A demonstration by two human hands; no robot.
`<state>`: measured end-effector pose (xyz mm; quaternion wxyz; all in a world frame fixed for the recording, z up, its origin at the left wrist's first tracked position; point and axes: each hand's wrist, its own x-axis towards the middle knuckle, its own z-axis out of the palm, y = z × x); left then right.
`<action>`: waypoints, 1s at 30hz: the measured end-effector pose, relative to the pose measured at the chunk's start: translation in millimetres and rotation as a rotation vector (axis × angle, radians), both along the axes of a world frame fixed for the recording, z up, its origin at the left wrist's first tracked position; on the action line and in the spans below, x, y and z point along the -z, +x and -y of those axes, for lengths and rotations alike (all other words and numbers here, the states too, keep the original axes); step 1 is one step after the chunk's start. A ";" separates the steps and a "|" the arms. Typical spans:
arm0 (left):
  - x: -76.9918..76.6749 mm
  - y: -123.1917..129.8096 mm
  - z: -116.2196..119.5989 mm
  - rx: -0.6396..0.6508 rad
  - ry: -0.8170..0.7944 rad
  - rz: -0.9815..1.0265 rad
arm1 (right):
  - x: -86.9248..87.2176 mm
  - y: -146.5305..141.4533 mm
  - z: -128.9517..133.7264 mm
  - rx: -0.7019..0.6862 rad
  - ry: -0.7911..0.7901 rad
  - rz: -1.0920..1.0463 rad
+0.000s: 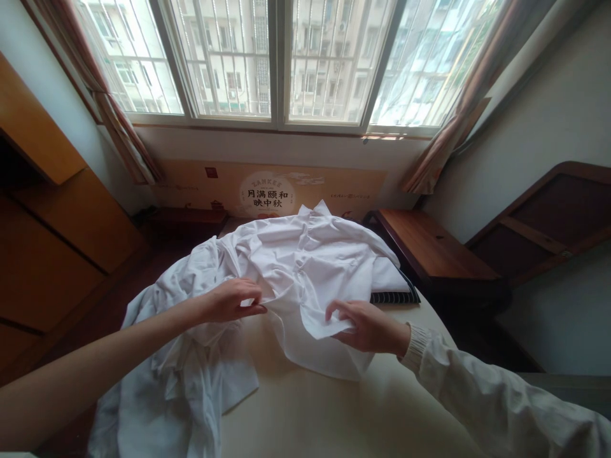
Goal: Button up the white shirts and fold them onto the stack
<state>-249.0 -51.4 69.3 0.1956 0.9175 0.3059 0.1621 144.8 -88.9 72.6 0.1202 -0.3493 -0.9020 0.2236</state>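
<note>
White shirt (329,270): spread front side up over the middle of the tabletop (286,423), hem toward the viewer, collar at the far edge; likely turned so to bring both front edges within easy reach.
White heap (157,381): bunched along the left edge of the tabletop, close against the shirt; perhaps pushed aside to leave the hands room; boundary with the shirt lost among the folds.
Right hand (367,326): bent at the shirt's lower front corner, right of the button line, with fingers clamped on the hem; probably holding the flap up from the layer beneath.
Left hand (233,300): left of the button line, at the near edge of the cloth, with thumb and forefinger nearly together; cannot tell whether pinching or only brushing; seemingly placed opposite the right hand to manage both sides evenly.
Folded cloth (389,277): white, over a dark striped piece (394,297), near the right edge of the tabletop, partly hidden by the shirt; apparently kept flat, out of the way.
Collar (315,212): points upright at the far edge, probably from stiffness.
Wooden desk (434,242): beyond the right edge, toward the wall.
Banner (205,187): behind the far edge, under the barred window (324,121).
</note>
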 end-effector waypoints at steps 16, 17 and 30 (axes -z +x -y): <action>-19.9 3.8 33.6 -0.260 0.020 -0.053 | -14.1 11.5 6.1 -0.116 -0.240 0.134; -16.5 0.7 28.4 -0.332 0.092 -0.064 | -16.7 13.0 4.3 -0.129 -0.294 0.088; -0.9 -36.7 20.7 -0.237 -0.679 0.085 | 10.8 46.0 -16.7 0.726 0.045 0.289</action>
